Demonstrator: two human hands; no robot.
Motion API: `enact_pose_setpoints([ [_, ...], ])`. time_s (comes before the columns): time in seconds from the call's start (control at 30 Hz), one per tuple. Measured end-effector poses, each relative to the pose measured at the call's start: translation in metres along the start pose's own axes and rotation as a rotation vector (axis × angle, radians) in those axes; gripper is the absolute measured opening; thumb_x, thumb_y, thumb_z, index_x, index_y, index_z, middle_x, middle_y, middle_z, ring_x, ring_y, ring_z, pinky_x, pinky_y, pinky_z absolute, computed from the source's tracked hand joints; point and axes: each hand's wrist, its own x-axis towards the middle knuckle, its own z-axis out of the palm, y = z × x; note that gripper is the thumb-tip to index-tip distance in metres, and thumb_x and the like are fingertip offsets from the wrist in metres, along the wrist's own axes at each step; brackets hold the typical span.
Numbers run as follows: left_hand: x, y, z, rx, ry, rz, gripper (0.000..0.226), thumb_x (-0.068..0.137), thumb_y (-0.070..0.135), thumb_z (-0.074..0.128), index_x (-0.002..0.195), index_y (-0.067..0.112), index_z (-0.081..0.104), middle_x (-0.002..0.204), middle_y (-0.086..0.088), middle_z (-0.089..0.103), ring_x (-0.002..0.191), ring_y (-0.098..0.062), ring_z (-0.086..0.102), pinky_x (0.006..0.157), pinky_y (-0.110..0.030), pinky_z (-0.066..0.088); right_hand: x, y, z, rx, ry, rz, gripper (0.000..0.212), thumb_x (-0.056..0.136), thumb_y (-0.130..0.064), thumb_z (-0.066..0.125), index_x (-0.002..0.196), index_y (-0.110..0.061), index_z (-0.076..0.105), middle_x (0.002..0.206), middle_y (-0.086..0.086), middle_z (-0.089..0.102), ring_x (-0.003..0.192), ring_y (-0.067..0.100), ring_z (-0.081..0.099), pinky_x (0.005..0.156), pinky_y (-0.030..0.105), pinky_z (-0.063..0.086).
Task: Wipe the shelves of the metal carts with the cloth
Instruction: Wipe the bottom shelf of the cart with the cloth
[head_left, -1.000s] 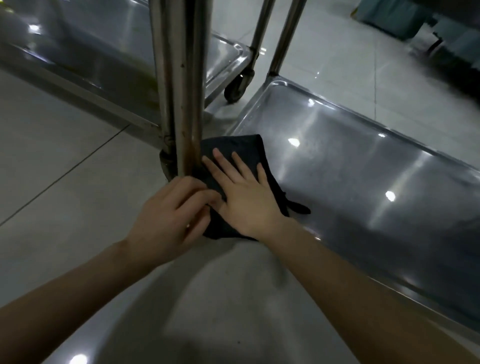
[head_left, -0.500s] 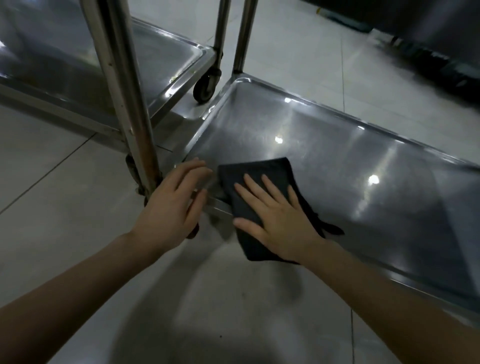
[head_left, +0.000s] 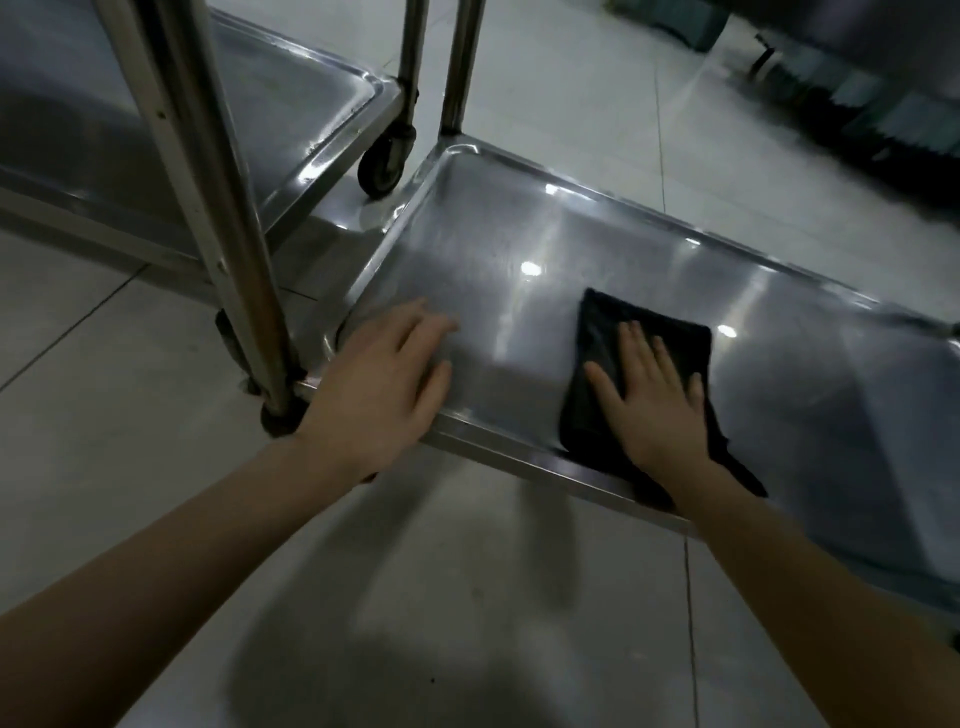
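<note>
A folded black cloth (head_left: 602, 332) lies flat on the bottom shelf (head_left: 519, 218) of the metal cart on the right, close to its near rim. My right hand (head_left: 649, 400) presses on the cloth with straight fingers spread. My left hand (head_left: 384, 395) rests with straight fingers on the same shelf at its near left corner, just right of the cart's upright post (head_left: 208, 197). A second metal cart's bottom shelf (head_left: 291, 93) sits to the left behind that post.
Two more upright posts (head_left: 457, 67) stand at the shelf's far left corner. A black caster wheel (head_left: 384, 161) of the left cart sits between the two shelves. Pale floor tiles (head_left: 104, 415) surround the carts. Dark blurred objects (head_left: 857, 104) fill the far right.
My right hand slid the cloth to the right along the shelf, away from the corner post. My left hand let go of the post's foot and now lies on the shelf corner.
</note>
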Motion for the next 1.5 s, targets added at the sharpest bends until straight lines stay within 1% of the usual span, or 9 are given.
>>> enact_pose_setpoints([
  [0.13,0.028,0.005,0.011,-0.095,-0.073,0.061,0.032,0.095,0.010,0.054,0.127,0.006,0.056,0.127,-0.014,0.056,0.129,-0.030,0.047,0.105,-0.042,0.038,0.011,-0.011,0.001,0.019,-0.072,0.235,0.069,0.097,-0.063,0.014,0.156,-0.030,-0.002,0.164,-0.009,-0.009,0.150,0.018,-0.009,0.115,0.064,-0.006],
  [0.37,0.031,-0.002,0.016,-0.155,0.035,-0.106,0.035,0.097,0.017,0.052,0.130,0.009,0.051,0.128,-0.013,0.052,0.118,-0.025,0.049,0.099,-0.030,0.034,0.037,-0.127,0.015,-0.014,-0.080,-0.303,0.063,0.100,-0.058,0.017,0.156,-0.035,0.005,0.164,-0.009,-0.002,0.151,0.020,-0.005,0.117,0.059,-0.006],
  [0.5,0.028,0.000,0.017,0.008,-0.098,-0.064,0.047,0.093,0.036,0.046,0.132,0.009,0.049,0.130,-0.016,0.051,0.123,-0.035,0.045,0.104,-0.044,0.037,0.010,-0.043,0.003,-0.026,-0.013,-0.288,0.060,0.100,-0.059,0.025,0.155,-0.038,0.013,0.164,-0.012,0.006,0.150,0.014,0.005,0.120,0.050,0.003],
  [0.67,0.029,0.004,0.016,0.189,-0.207,0.005,0.055,0.092,0.046,0.035,0.129,0.009,0.051,0.129,-0.017,0.053,0.126,-0.038,0.045,0.106,-0.048,0.036,-0.037,0.135,-0.030,-0.070,-0.094,0.063,0.060,0.100,-0.059,0.018,0.154,-0.040,0.001,0.163,-0.014,-0.007,0.150,0.011,-0.004,0.120,0.049,0.000],
  [0.77,0.038,0.015,0.020,0.296,-0.297,0.084,0.060,0.092,0.050,0.032,0.129,0.008,0.054,0.133,-0.014,0.054,0.127,-0.037,0.046,0.107,-0.050,0.037,-0.029,0.147,-0.024,-0.044,-0.060,0.143,0.060,0.100,-0.058,0.019,0.155,-0.037,0.006,0.163,-0.014,-0.005,0.150,0.016,-0.005,0.118,0.057,-0.002],
  [1.03,0.066,0.134,0.078,0.060,-0.179,-0.032,0.036,0.098,0.018,0.049,0.132,0.007,0.051,0.132,-0.018,0.052,0.119,-0.035,0.046,0.102,-0.041,0.035,-0.005,0.069,-0.006,-0.007,-0.065,-0.378,0.062,0.099,-0.061,0.017,0.155,-0.036,0.005,0.164,-0.012,0.002,0.150,0.018,-0.003,0.115,0.059,-0.010],
  [1.17,0.063,0.177,0.111,0.012,-0.242,0.007,0.040,0.098,0.021,0.050,0.136,0.010,0.050,0.143,-0.013,0.047,0.132,-0.032,0.039,0.112,-0.042,0.031,-0.013,0.161,-0.020,0.007,-0.031,-0.250,0.066,0.096,-0.064,0.013,0.155,-0.037,0.005,0.163,-0.015,0.001,0.150,0.012,0.000,0.119,0.057,0.001],
  [1.33,0.063,0.209,0.143,0.012,-0.300,0.077,0.043,0.097,0.031,0.050,0.138,0.016,0.049,0.148,-0.006,0.044,0.139,-0.027,0.033,0.116,-0.041,0.026,-0.046,0.320,-0.043,-0.008,-0.005,0.236,0.066,0.095,-0.066,0.014,0.154,-0.041,0.001,0.163,-0.017,-0.004,0.150,0.009,-0.004,0.119,0.053,-0.001],
  [1.5,0.054,0.215,0.157,0.073,-0.330,0.059,0.052,0.097,0.047,0.040,0.140,0.018,0.045,0.143,-0.007,0.047,0.135,-0.029,0.036,0.114,-0.044,0.030,-0.022,0.307,-0.043,0.035,-0.028,0.378,0.066,0.096,-0.064,0.011,0.155,-0.037,0.002,0.163,-0.016,-0.007,0.150,0.019,-0.009,0.114,0.062,-0.006],
])
